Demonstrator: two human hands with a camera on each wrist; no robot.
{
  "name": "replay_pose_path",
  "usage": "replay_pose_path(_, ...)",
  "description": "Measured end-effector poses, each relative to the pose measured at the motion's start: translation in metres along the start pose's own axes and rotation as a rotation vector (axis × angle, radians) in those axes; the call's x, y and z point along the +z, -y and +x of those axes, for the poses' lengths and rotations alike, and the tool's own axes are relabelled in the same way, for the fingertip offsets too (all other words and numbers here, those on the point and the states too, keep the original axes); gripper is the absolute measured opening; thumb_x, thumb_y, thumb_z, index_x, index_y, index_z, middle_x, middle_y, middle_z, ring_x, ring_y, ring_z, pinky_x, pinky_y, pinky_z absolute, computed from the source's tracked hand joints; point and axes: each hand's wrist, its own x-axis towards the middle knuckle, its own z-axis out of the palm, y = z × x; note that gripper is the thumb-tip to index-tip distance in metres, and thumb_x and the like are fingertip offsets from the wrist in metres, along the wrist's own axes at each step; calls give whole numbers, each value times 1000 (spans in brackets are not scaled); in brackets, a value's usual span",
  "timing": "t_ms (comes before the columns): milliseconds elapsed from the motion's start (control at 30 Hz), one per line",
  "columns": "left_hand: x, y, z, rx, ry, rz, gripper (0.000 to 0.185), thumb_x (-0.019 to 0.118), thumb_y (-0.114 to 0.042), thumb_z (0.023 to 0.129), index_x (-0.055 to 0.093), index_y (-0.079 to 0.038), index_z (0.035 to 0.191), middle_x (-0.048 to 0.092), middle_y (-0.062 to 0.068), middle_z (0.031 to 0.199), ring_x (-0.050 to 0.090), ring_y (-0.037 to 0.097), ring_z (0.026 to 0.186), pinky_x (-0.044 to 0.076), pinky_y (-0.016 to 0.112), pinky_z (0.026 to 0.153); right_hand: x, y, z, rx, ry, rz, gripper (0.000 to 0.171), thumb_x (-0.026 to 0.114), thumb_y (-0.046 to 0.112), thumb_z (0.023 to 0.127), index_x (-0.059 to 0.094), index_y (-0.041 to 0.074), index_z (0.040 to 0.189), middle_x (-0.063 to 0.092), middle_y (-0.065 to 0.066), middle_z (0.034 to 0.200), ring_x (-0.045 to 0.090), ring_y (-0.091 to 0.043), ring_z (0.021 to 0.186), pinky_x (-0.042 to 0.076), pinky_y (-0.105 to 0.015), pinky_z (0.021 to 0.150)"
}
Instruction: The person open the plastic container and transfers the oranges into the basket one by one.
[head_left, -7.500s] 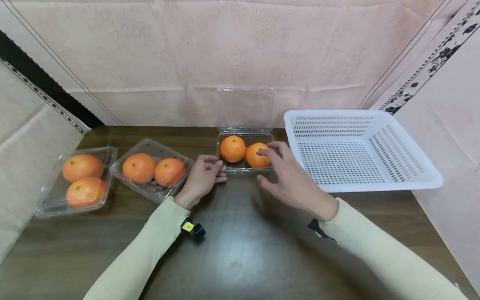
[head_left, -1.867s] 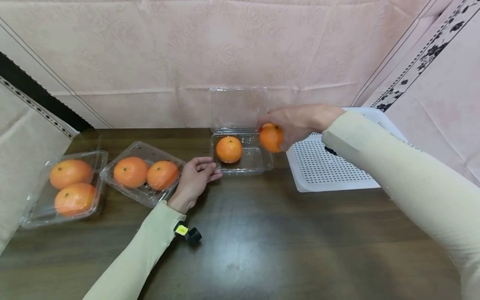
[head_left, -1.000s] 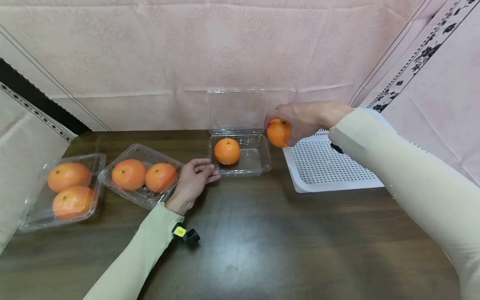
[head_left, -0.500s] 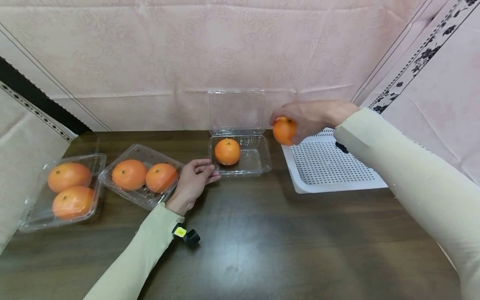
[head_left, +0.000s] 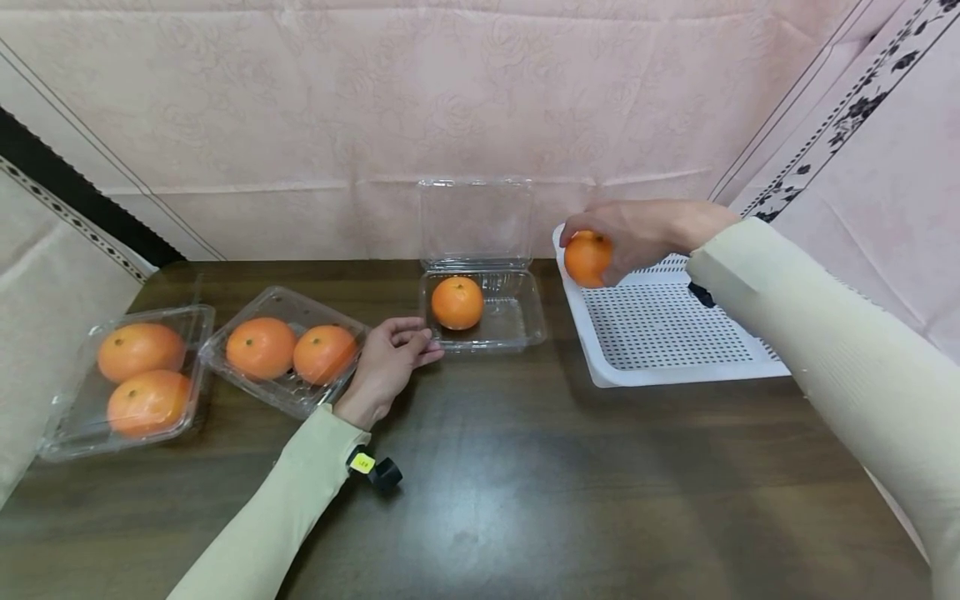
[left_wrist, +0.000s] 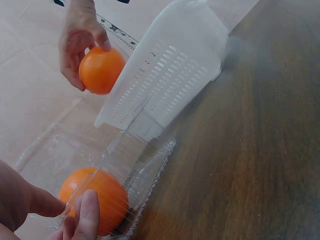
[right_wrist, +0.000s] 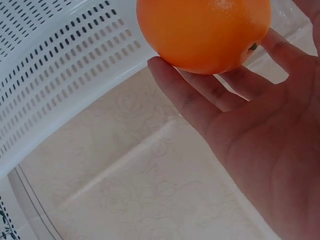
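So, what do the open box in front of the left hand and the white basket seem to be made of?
The open box looks like thin clear plastic, glossy: the table and the orange show through it. The white basket looks like rigid moulded plastic, matte, with regular slots in its floor and walls.

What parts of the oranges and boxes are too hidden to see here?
- Head view: the right hand covers the far side of the held orange.
- Head view: the sleeve hides the white basket on its right side.
- Left wrist view: the open box and its orange are cut by the bottom edge, behind the left hand.
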Motion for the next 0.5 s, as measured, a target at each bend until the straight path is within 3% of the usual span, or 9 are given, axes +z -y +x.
replay_pose_path(500,0,1,1,1,-4,24,40,53,-7,106,44,3,143,60,21,121,71,13,92,60,39,100,8,-18,2,23,2,-1,65,81,10,82,53,18,141,56,-12,137,48,-34,123,48,-54,101)
